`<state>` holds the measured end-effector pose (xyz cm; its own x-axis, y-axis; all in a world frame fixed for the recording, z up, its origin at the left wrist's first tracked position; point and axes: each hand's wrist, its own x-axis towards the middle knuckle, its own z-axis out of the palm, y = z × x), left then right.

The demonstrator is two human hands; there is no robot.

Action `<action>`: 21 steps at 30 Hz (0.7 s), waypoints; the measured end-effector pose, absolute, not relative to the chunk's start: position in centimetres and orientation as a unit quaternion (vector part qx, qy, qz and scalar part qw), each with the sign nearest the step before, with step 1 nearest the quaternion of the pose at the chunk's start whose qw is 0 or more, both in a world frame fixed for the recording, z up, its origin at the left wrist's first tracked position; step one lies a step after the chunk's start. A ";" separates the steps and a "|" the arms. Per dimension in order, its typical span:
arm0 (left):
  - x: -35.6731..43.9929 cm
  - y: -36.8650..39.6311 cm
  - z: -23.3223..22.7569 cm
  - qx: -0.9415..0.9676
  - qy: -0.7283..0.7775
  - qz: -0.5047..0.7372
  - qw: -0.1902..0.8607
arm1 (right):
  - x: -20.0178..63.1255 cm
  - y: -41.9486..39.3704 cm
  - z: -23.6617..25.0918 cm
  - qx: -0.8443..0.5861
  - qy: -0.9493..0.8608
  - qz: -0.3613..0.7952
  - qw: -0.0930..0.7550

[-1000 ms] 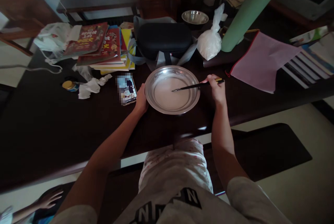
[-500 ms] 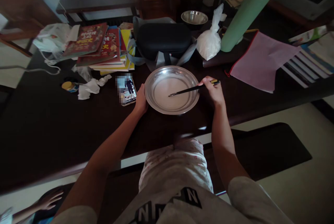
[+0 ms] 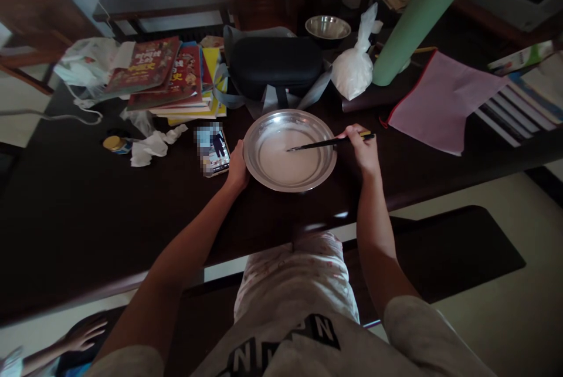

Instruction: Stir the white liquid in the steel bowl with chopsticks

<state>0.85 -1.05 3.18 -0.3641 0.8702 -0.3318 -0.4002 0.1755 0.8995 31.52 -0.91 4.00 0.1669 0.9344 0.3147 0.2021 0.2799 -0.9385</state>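
A round metal basin [image 3: 290,184] stands on the dark table in front of me, with a whitish liquid [image 3: 288,160] in its bottom. My left hand [image 3: 238,167] grips the basin's left rim. In my right hand [image 3: 361,147] is a pair of dark chopsticks [image 3: 316,144], held across the basin's right rim. Their tips reach into the liquid near the middle. Just left of my left hand lies a phone [image 3: 214,149] with its screen lit.
Behind the basin sit a black case [image 3: 276,66], a tied bag of white powder [image 3: 352,75] and a green bottle [image 3: 422,25]. Books [image 3: 145,66] and tissue [image 3: 152,147] lie to the left, a pink pouch [image 3: 440,101] to the right. Another person's hand [image 3: 85,335] shows at lower left.
The chopstick tips have moved slightly up and to the right in the liquid, and my right hand has shifted a little with them. My left hand stays on the rim.
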 end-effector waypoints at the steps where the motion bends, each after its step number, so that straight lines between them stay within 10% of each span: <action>1: 0.8 -1.0 3.2 0.206 0.562 0.608 0.522 | 31.6 -0.9 4.0 -0.513 -0.551 0.317 0.577; 21: 0.9 -1.3 3.7 0.227 0.575 0.598 0.510 | 31.6 -0.9 4.1 -0.507 -0.561 0.316 0.573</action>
<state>0.89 -1.26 3.65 -0.3775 0.8711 -0.3141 -0.3487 0.1805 0.9197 31.56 -0.90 4.05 0.1713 0.9313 0.3216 0.2066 0.2852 -0.9359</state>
